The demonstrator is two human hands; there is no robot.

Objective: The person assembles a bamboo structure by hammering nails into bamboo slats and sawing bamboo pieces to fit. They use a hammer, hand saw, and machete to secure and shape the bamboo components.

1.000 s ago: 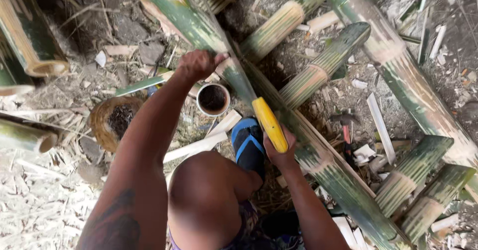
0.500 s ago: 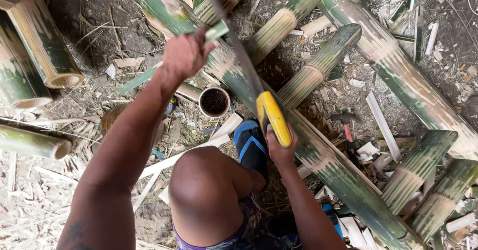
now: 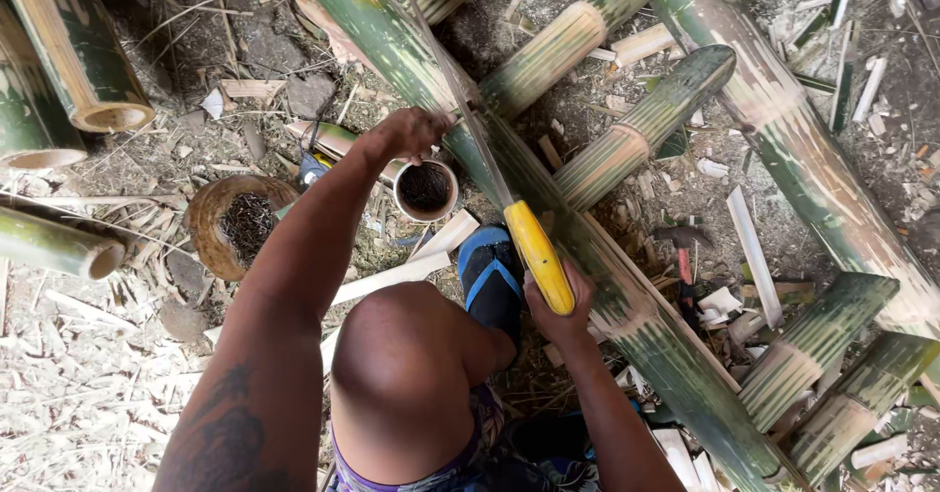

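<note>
Yellow handle of the saw [image 3: 540,257] sits clamped in my right hand [image 3: 558,318], blade running up and away across the long green bamboo pole [image 3: 627,306] on the ground. My left hand [image 3: 406,132] is closed, pressing the pole beside the blade.

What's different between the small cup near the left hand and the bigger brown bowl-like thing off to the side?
The small cup has a pale, thin rim and stands close to the left hand; the brown bowl is wider, with a thick, rough brown wall, and lies farther from the hand. The cup's rim looks clean and even; the bowl's looks worn and uneven. Both are round, open on top, sit on the littered ground and hold something dark inside.
</note>
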